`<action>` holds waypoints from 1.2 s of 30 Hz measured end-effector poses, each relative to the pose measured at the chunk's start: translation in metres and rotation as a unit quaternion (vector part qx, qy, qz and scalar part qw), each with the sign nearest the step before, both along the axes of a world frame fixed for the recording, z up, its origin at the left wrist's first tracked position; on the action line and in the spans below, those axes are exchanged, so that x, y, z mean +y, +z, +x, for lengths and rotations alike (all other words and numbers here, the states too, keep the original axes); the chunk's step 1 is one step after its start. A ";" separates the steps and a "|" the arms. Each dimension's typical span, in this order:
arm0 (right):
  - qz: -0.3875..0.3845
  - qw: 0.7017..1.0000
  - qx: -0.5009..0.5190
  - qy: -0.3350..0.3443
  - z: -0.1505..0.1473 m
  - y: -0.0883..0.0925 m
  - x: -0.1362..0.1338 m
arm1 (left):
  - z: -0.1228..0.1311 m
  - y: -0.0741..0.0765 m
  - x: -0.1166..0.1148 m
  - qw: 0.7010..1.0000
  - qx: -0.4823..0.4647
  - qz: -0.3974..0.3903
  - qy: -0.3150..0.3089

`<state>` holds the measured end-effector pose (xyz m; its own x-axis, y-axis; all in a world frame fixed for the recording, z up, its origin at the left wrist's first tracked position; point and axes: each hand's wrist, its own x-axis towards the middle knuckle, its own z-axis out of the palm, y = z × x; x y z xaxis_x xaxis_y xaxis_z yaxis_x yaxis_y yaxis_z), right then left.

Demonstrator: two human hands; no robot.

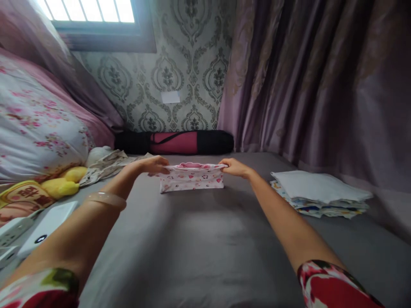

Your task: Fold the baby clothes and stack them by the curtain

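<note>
A folded white cloth with pink and red prints (192, 179) is held just above or against the grey bed sheet (205, 239); I cannot tell which. Some pink fabric shows along its top edge. My left hand (152, 164) pinches the cloth's upper left corner, and a pale bangle (105, 200) circles that wrist. At the upper right corner, the fingers of my right hand (236, 167) are closed on the same cloth. Both arms reach forward, with the cloth stretched between them.
To the right lies a stack of folded cloths (321, 192), white on top. A black and pink roll bag (175, 142) rests against the wall. On the left are a floral pillow (41, 124), yellow plush toys (61, 187), a crumpled beige cloth (104, 167) and a white device (48, 229).
</note>
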<state>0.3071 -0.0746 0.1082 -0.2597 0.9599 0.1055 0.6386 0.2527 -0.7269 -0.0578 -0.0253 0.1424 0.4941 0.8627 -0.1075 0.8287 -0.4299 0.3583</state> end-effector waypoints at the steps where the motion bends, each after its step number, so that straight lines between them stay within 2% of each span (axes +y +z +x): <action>1: -0.018 0.999 0.038 0.013 0.003 0.005 -0.007 | -0.003 0.008 -0.008 0.999 -0.010 -0.036 -0.004; 4: -0.109 0.981 0.149 0.054 0.013 0.019 -0.025 | -0.011 0.030 -0.034 0.995 -0.049 -0.084 0.001; 7: -0.187 0.951 0.228 0.090 0.021 0.034 -0.039 | -0.019 0.042 -0.054 0.988 -0.085 -0.130 0.005; 10: -0.219 0.936 0.250 0.119 0.025 0.042 -0.047 | -0.024 0.043 -0.063 0.978 -0.094 -0.187 -0.002; 13: -0.233 0.937 0.235 0.116 0.026 0.038 -0.046 | -0.023 0.037 -0.061 0.973 -0.090 -0.212 -0.004; 16: -0.198 0.952 0.219 0.074 0.025 0.029 -0.036 | -0.015 0.031 -0.051 0.983 -0.079 -0.163 0.011; 18: -0.121 0.968 0.218 0.037 0.023 0.025 -0.027 | -0.009 0.027 -0.043 0.991 -0.108 -0.078 0.018; 20: -0.015 0.978 0.210 0.001 0.021 0.023 -0.020 | -0.004 0.023 -0.033 0.986 -0.164 0.030 0.021; 23: 0.112 0.982 0.147 -0.034 0.018 0.012 -0.017 | 0.000 0.006 -0.025 0.967 -0.203 0.154 0.012; 25: 0.149 0.986 0.072 -0.035 0.017 -0.006 -0.022 | 0.002 -0.016 -0.027 0.966 -0.175 0.190 -0.004; 27: 0.149 0.989 -0.013 -0.015 0.019 -0.031 -0.032 | 0.003 -0.047 -0.034 0.974 -0.126 0.188 -0.029; 29: 0.120 0.988 -0.092 0.036 0.022 -0.058 -0.044 | 0.002 -0.079 -0.046 0.986 -0.075 0.135 -0.064; 31: 0.105 0.980 -0.135 0.107 0.028 -0.079 -0.053 | -0.002 -0.105 -0.058 0.990 -0.052 0.079 -0.106; 33: 0.101 0.974 -0.148 0.138 0.032 -0.088 -0.058 | -0.009 -0.117 -0.067 0.988 -0.075 0.070 -0.116; 36: 0.085 0.979 -0.146 0.116 0.035 -0.085 -0.057 | -0.017 -0.113 -0.070 0.990 -0.080 0.051 -0.105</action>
<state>0.3423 -0.1313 0.0227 -0.5123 0.8461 0.1469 0.7238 0.5175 -0.4564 -0.0747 -0.0950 0.0296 0.6672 0.7417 0.0688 0.6537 -0.6273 0.4233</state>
